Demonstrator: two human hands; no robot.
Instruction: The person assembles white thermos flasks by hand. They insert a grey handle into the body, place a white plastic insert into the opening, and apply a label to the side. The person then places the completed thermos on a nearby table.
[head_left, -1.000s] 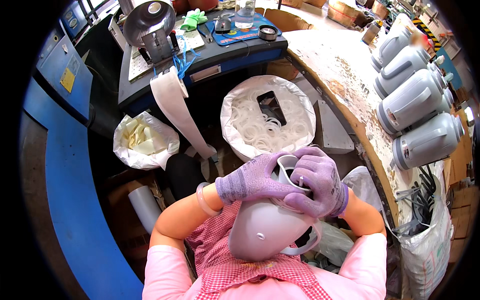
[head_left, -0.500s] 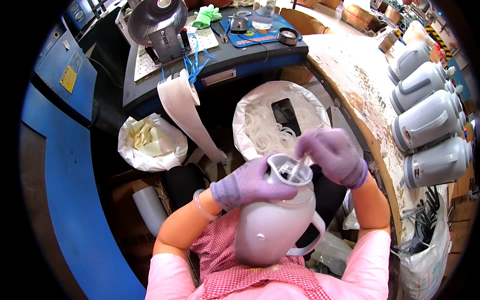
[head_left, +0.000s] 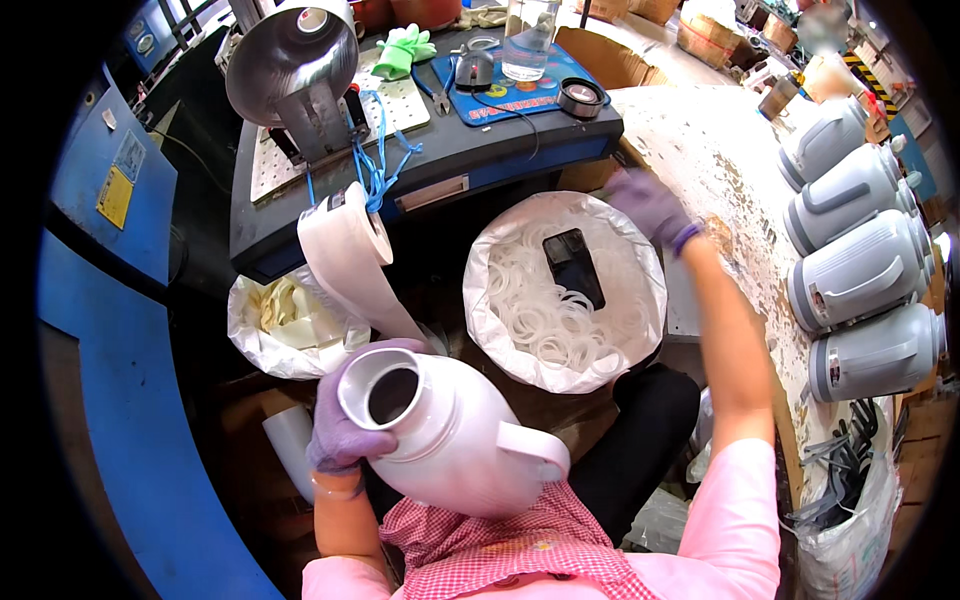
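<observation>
My left hand point(head_left: 340, 425) wears a purple glove and grips a pale grey thermos jug point(head_left: 465, 445) around its neck. The jug lies tilted over my lap, its round mouth pointing up and to the left and its handle to the right. Inside the mouth it looks dark. My right hand point(head_left: 648, 208), in the same kind of glove, is stretched out past the far right rim of a white sack point(head_left: 490, 355), close to the worktable's edge. Motion smears its fingers, so whatever they hold cannot be seen. Translucent rings point(head_left: 545, 320) fill the sack, and a black phone point(head_left: 574, 268) rests on them.
Several grey jugs point(head_left: 855, 270) lie along the worn white worktable point(head_left: 690, 130) at right. Below them hangs a bag of dark strips point(head_left: 850, 455). Ahead, a dark desk point(head_left: 440, 165) carries a metal fixture point(head_left: 300, 75). A label roll point(head_left: 350, 240) and a smaller white bag point(head_left: 285, 345) are at left.
The jug has moved left and turned its mouth leftward, still in my left hand. My right hand has left the jug's mouth and swung up toward the worktable.
</observation>
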